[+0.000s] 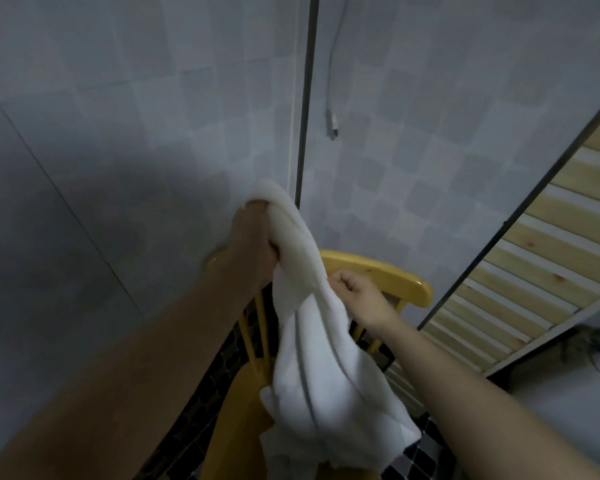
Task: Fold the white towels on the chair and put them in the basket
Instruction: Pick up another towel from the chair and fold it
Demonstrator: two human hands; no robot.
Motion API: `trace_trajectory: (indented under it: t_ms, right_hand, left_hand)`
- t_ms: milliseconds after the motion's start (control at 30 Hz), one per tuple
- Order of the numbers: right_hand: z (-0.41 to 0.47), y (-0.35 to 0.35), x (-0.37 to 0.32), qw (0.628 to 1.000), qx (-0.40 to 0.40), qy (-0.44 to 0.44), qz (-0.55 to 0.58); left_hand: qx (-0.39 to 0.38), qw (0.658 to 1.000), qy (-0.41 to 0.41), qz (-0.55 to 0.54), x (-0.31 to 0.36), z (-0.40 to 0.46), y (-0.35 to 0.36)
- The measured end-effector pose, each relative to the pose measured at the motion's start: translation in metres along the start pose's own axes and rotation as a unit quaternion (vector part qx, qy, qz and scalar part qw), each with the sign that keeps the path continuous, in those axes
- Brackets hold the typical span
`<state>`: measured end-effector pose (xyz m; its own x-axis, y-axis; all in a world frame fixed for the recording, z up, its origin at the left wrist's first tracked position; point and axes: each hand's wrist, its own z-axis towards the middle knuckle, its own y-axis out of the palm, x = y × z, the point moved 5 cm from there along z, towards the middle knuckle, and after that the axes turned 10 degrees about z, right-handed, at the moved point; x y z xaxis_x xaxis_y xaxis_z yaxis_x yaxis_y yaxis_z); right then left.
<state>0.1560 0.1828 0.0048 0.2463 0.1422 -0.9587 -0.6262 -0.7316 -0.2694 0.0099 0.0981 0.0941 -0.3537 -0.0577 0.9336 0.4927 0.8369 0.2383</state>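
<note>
- Towel [312,358] hangs lengthwise above the chair [388,275] seat, top end high, lower end bunched.
- Left hand [253,237] grips the top end.
- Right hand [357,292], lower and nearer the chair's top rail, pinches a side edge.
- Basket not visible.

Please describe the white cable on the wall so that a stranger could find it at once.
Start at the dark vertical strip dividing the tiled wall. Just right of it, above the yellow chair, the white cable hangs loose. It alone ends in a small plug.
</note>
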Motion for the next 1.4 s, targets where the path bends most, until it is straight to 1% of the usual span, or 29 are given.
trace_trajectory:
  t_ms: [33, 67, 133, 200, 233, 267, 333, 367, 400, 433, 467, 500, 533, 567, 600, 633, 667, 733, 800, 867, 933, 967, 1033, 1100, 1200, 1233, 1300, 1333, 1400]
  right_hand:
    - [0.000, 0.004, 0.002, 1.000, -0.005, 0.008, 0.015]
    - [-0.001, 0.006, -0.002, 0.999, -0.005, 0.020, 0.024]
    - [0.004, 0.007, -0.018, 0.999, -0.005, 0.010, 0.033]
    - [0.011, 0.009, -0.048, 0.999, -0.008, -0.013, 0.031]
    - [0.016, 0.010, -0.065, 0.999, -0.017, -0.033, 0.015]
    - [0.018, 0.013, -0.081, 0.999, -0.032, -0.041, -0.010]
    - [0.024, 0.012, -0.105, 0.999, -0.038, -0.019, -0.032]
    - [0.025, 0.012, -0.116, 0.999, -0.044, -0.005, -0.030]
    - [0.026, 0.012, -0.124, 0.998, -0.053, 0.008, -0.035]
    - [0.026, 0.012, -0.133, 0.998, -0.050, 0.008, -0.028]
    - [0.029, 0.013, -0.139, 0.999, -0.048, -0.002, -0.018]
    - [0.029, 0.015, -0.144, 0.999, -0.041, -0.010, 0.016]
    - [0.028, 0.017, -0.145, 0.998, -0.037, -0.023, 0.052]
    - [0.027, 0.020, -0.145, 0.996, -0.031, -0.042, 0.072]
    - [0.027, 0.022, -0.140, 0.995, -0.027, -0.066, 0.073]
    - [0.025, 0.023, -0.135, 0.994, -0.022, -0.091, 0.064]
    - [0.023, 0.025, -0.127, 0.991, -0.021, -0.114, 0.062]
    - [0.020, 0.026, -0.105, 0.991, -0.044, -0.108, 0.067]
    - [0.016, 0.033, -0.084, 0.993, -0.097, -0.067, 0.022]
    - [0.011, 0.043, -0.071, 0.987, -0.127, -0.053, -0.082]
    - [0.012, 0.044, -0.065, 0.979, -0.088, -0.048, -0.178]
    - [0.015, 0.041, -0.058, 0.978, -0.069, -0.022, -0.194]
    - [0.015, 0.037, -0.048, 0.984, -0.065, 0.058, -0.154]
    - [0.014, 0.033, -0.043, 0.980, -0.059, 0.103, -0.159]
    - [0.018, 0.024, -0.047, 0.966, -0.013, 0.085, -0.244]
    - [0.019, 0.020, -0.050, 0.969, 0.005, 0.082, -0.234]
    - [0.017, 0.013, -0.062, 0.982, 0.036, 0.097, -0.159]
    - [0.016, 0.012, -0.068, 0.987, 0.038, 0.101, -0.120]
    - [0.013, 0.017, -0.085, 0.992, 0.005, 0.103, -0.073]
  left_hand:
    - [0.000, 0.999, 0.021, -0.042, 0.001, 0.004, -0.003]
    - [-0.008, 0.998, 0.047, -0.039, 0.007, 0.006, -0.006]
    - [0.009, 0.995, 0.090, 0.051, 0.020, 0.012, -0.018]
    - [-0.037, 0.972, 0.146, 0.180, 0.030, 0.010, -0.018]
    - [-0.059, 0.947, 0.180, 0.261, 0.032, 0.004, -0.017]
    - [-0.071, 0.905, 0.232, 0.350, 0.032, -0.005, -0.015]
    - [-0.125, 0.796, 0.345, 0.482, 0.024, -0.021, -0.005]
    - [-0.164, 0.754, 0.365, 0.521, 0.018, -0.028, 0.001]
    - [-0.187, 0.733, 0.352, 0.551, 0.011, -0.030, 0.005]
    - [-0.187, 0.734, 0.330, 0.564, 0.008, -0.031, 0.008]
    - [-0.163, 0.749, 0.306, 0.564, 0.007, -0.028, 0.008]
    - [-0.135, 0.751, 0.301, 0.572, 0.008, -0.025, 0.007]
    - [-0.122, 0.718, 0.312, 0.610, 0.008, -0.022, 0.008]
    - [-0.118, 0.671, 0.328, 0.655, 0.008, -0.021, 0.008]
    - [-0.121, 0.644, 0.347, 0.671, 0.007, -0.021, 0.006]
    - [-0.125, 0.644, 0.352, 0.668, 0.008, -0.019, 0.001]
    - [-0.114, 0.684, 0.356, 0.627, 0.011, -0.017, -0.007]
    - [-0.092, 0.796, 0.344, 0.490, 0.026, -0.021, -0.023]
    - [-0.088, 0.865, 0.318, 0.377, 0.040, -0.024, -0.035]
    - [-0.098, 0.896, 0.304, 0.308, 0.054, -0.028, -0.039]
    - [-0.090, 0.918, 0.287, 0.259, 0.066, -0.030, -0.043]
    - [-0.076, 0.934, 0.261, 0.231, 0.070, -0.028, -0.045]
    - [-0.056, 0.959, 0.204, 0.189, 0.071, -0.021, -0.050]
    - [-0.040, 0.958, 0.193, 0.208, 0.067, -0.012, -0.058]
    - [-0.045, 0.925, 0.204, 0.318, 0.050, 0.006, -0.073]
    - [-0.065, 0.913, 0.188, 0.355, 0.042, 0.009, -0.076]
    - [-0.107, 0.887, 0.170, 0.416, 0.025, 0.008, -0.072]
    - [-0.137, 0.871, 0.172, 0.440, 0.017, 0.004, -0.068]
    - [-0.203, 0.839, 0.185, 0.470, 0.002, -0.004, -0.055]
